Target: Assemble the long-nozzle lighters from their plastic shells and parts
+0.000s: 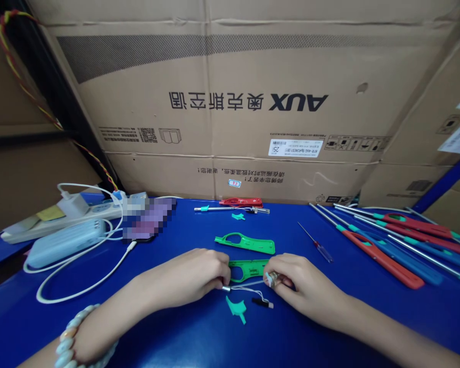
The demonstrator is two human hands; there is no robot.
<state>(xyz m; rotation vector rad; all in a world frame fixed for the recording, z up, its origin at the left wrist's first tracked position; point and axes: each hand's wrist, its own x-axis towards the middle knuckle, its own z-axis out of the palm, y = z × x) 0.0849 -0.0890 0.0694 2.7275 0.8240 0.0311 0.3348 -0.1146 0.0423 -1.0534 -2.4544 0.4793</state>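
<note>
My left hand (205, 270) is closed in a pinch on the end of a silver metal tube (226, 289). My right hand (297, 278) pinches a small cylindrical part with a pale end (270, 279), mostly hidden by the fingers. Between the hands, thin white wires (249, 288) lead to a small black piece (262, 303) with a light tip. Behind them is a green lighter handle half (249, 268), partly covered by both hands. Farther back, another green lighter handle half (249, 244) lies apart. A teal trigger piece (236, 307) rests in front.
A red lighter handle half (240, 202), metal rod (218, 209) and teal trigger (238, 217) lie at the back. A screwdriver (322, 250) is right of centre; several long-necked lighters (383, 255) lie beyond. At left are a power bank (67, 243), cables, phone (149, 220) and power strip (103, 208).
</note>
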